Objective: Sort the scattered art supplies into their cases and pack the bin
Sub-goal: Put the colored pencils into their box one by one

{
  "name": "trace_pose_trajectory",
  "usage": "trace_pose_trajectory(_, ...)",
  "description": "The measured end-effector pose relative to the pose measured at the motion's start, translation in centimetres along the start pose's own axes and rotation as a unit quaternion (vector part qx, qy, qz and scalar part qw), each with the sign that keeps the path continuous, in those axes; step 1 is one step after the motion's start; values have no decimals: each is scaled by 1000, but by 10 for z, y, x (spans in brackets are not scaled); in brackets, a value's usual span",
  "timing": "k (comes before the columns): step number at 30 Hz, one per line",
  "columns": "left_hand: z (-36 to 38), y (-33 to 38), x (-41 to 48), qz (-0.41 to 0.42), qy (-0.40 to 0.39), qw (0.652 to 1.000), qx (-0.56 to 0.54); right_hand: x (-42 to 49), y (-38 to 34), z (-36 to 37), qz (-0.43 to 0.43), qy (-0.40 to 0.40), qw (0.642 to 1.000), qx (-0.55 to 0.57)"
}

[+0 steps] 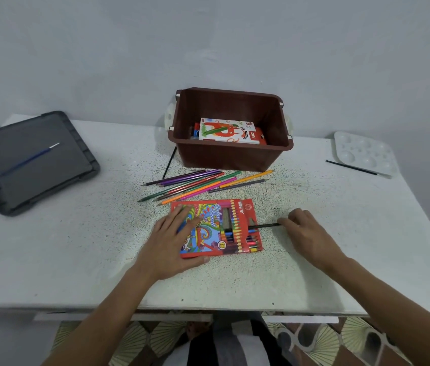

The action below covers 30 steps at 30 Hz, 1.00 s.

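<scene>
a speckled white table (76,254) stands against a plain pale wall (208,43), patterned floor (340,339) below.

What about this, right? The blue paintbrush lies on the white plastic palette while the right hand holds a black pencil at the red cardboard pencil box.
No: the head view shows the blue paintbrush on the dark grey plastic lid, not the white plastic palette. The rest stands.

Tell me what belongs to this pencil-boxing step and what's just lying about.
In use: left hand, colour pencil box, right hand, black pencil, loose colour pencils.
Lying about: brown bin, grey lid, blue paintbrush, white palette, oil pastels box.
</scene>
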<state>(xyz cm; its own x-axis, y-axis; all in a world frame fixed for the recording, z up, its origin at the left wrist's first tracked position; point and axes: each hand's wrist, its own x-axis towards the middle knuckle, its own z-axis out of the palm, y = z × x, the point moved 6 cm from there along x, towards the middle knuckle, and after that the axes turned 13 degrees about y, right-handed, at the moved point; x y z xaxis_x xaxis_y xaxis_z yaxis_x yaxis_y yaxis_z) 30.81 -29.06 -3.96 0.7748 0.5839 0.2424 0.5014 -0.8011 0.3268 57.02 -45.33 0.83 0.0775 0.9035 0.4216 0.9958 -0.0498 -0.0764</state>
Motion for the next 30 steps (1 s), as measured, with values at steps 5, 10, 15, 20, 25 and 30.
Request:
trace_pose_trajectory(5,-2,1,0,3,1,1000,1,4,-32,16,6,6,997,81)
trace_pose_trajectory(10,-2,1,1,4,5,1000,4,10,-45,17,23,4,995,98)
trace_pose_trajectory(15,0,-1,0,0,2,1000,3,12,-46,20,18,-2,994,108)
trace_pose_trajectory(20,0,0,0,0,-5,1000,7,15,-44,22,-1,-12,994,112)
trace_pose_trajectory(25,-1,0,0,1,3,1000,5,26,-33,19,35,-10,995,93)
trace_pose_trajectory(30,0,-1,0,2,13,1000,-8,52,-11,27,86,-21,996,22)
